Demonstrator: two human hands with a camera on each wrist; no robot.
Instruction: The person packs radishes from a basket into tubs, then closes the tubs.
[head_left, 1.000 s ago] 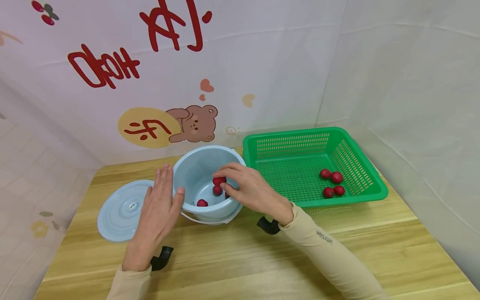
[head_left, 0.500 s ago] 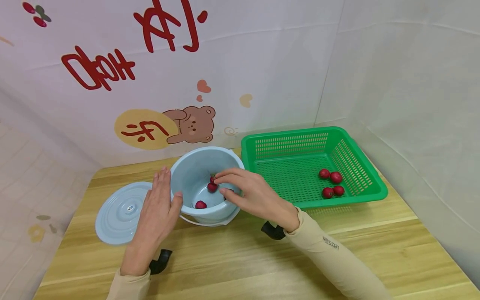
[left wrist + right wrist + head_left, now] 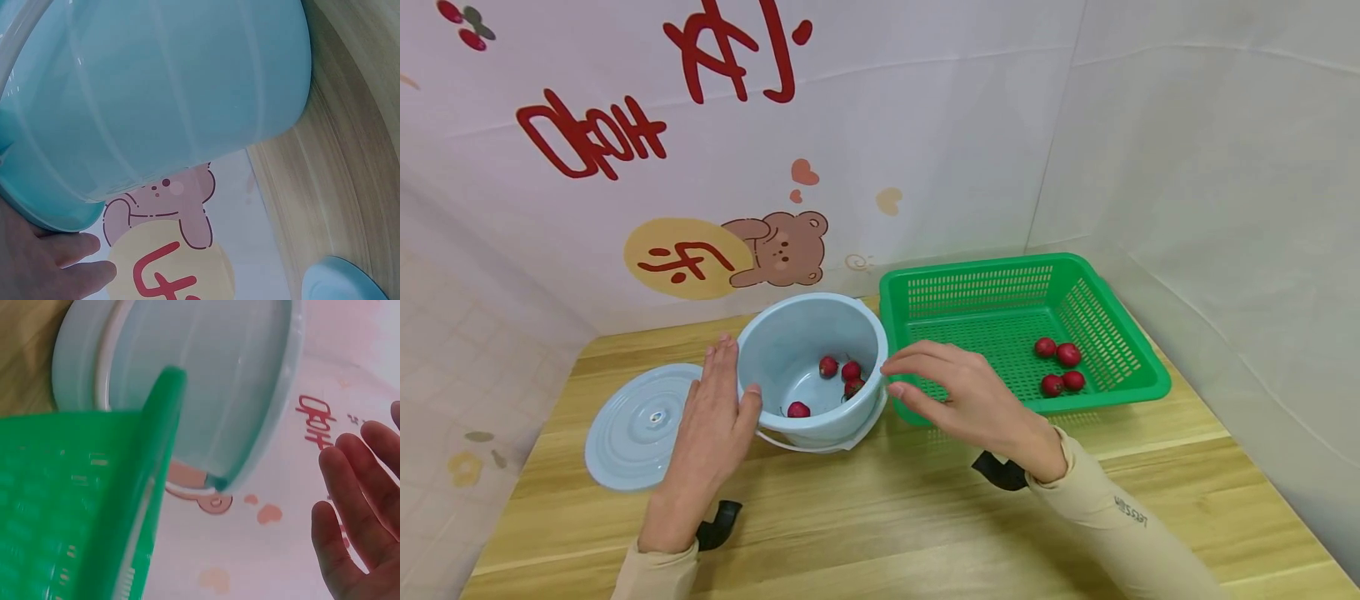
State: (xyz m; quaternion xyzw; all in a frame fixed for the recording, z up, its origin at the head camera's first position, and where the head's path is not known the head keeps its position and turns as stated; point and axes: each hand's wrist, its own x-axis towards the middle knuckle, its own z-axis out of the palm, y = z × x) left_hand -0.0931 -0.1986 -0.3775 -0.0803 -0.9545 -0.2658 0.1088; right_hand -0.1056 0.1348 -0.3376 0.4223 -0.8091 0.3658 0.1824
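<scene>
at upper left, red writing [image 3: 724,50] marks white cloth [image 3: 940,133]; small letters, the right sleeve [image 3: 1138,546]. at centre, the left hand [image 3: 712,417], straight-fingered, touches the bucket [image 3: 786,337]; the right hand [image 3: 973,392], fingers parted, is near its right edge. four red fruits [image 3: 828,367] lie inside. a basket [image 3: 981,266] stands close on the wooden table [image 3: 865,533].

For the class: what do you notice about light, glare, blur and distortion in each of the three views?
Head view: mostly even light, the red fruits small but distinct; left wrist view: small white glints on the blue bucket, while the wooden table has bowed grain, possibly lens distortion; right wrist view: the green basket is blurred, its rim smeared.
</scene>
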